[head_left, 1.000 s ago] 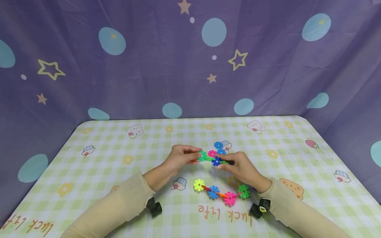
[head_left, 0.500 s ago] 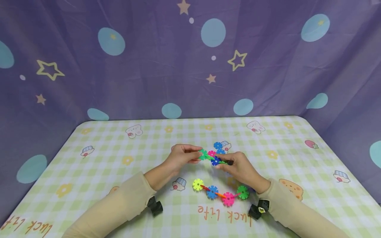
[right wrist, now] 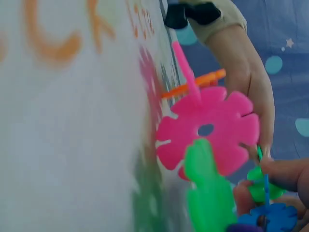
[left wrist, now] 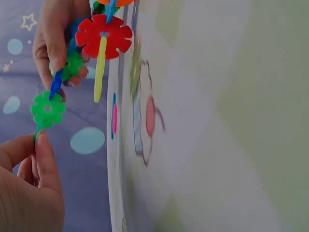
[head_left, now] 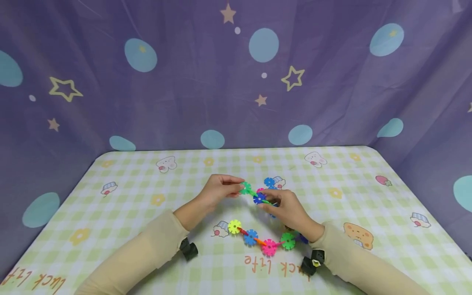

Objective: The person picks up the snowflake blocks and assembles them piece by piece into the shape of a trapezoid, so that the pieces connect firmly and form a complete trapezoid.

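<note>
My left hand (head_left: 219, 190) pinches a green toothed plastic disc (head_left: 245, 188) between thumb and fingers. Joined to it is a string of interlocked discs, with a dark blue disc (head_left: 259, 198) at the fingertips of my right hand (head_left: 285, 205). Thumb and fingers of the right hand pinch the string there. Below the hands it curves round through a green disc (head_left: 288, 241), a pink disc (head_left: 269, 247) and a blue disc (head_left: 250, 237) to a yellow disc (head_left: 234, 226). Part of the string is hidden behind the right hand and wrist.
Loose blue discs (head_left: 269, 182) lie on the checked tablecloth (head_left: 132, 180) beyond the right hand, beside a partly covered pink disc (head_left: 260, 190). A purple curtain (head_left: 177, 98) hangs behind the table's far edge.
Both hands have shifted left with the string. The left hand has moved a little farther from the right, and the yellow end has swung left.
</note>
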The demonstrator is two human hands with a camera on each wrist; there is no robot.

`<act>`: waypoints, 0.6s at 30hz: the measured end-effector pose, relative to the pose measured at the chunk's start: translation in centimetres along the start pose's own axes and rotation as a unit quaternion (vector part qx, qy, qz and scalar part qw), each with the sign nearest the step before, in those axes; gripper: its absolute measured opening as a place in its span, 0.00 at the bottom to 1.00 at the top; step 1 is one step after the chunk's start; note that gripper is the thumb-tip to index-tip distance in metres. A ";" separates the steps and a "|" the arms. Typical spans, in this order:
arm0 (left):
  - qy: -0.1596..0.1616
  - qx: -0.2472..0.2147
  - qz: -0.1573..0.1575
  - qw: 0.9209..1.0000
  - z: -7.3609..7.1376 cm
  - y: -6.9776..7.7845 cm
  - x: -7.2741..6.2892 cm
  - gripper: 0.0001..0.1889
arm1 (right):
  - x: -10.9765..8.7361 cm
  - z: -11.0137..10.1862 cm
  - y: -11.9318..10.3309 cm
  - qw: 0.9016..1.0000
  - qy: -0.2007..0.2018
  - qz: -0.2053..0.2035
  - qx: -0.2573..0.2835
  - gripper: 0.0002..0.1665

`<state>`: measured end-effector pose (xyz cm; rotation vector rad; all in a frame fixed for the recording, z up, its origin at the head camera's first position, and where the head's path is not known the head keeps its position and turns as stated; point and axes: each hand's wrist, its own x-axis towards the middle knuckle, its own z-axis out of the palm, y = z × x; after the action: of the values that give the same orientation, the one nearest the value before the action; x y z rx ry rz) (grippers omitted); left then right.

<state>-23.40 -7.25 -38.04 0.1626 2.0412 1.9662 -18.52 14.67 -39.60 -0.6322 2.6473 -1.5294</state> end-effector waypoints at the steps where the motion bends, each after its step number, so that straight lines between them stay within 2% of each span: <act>1: 0.001 0.006 0.002 1.000 -0.2 0.0 0.1 0.14 | 0.0 0.3 -0.2 1.000 -0.001 0.009 0.006 0.25; 5: 0.003 0.033 -0.009 0.999 -1.0 -0.1 0.5 0.14 | -0.1 1.3 -0.8 0.999 -0.011 0.039 0.030 0.26; 10: -0.006 0.061 -0.019 0.998 -1.3 -0.1 0.4 0.12 | -0.7 1.3 -0.7 0.994 -0.054 0.061 0.073 0.29; 15: -0.055 0.080 -0.015 0.995 -0.9 0.0 -0.1 0.12 | -1.1 0.2 -0.1 0.985 -0.098 0.075 0.124 0.24; 18: -0.087 0.086 -0.010 0.992 -0.5 0.1 -0.4 0.13 | -0.9 -0.4 0.2 0.980 -0.099 0.063 0.159 0.22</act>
<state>-23.21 -7.79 -37.93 0.3372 2.0872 1.6972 -17.84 15.44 -39.66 -0.5508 2.1898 -1.7004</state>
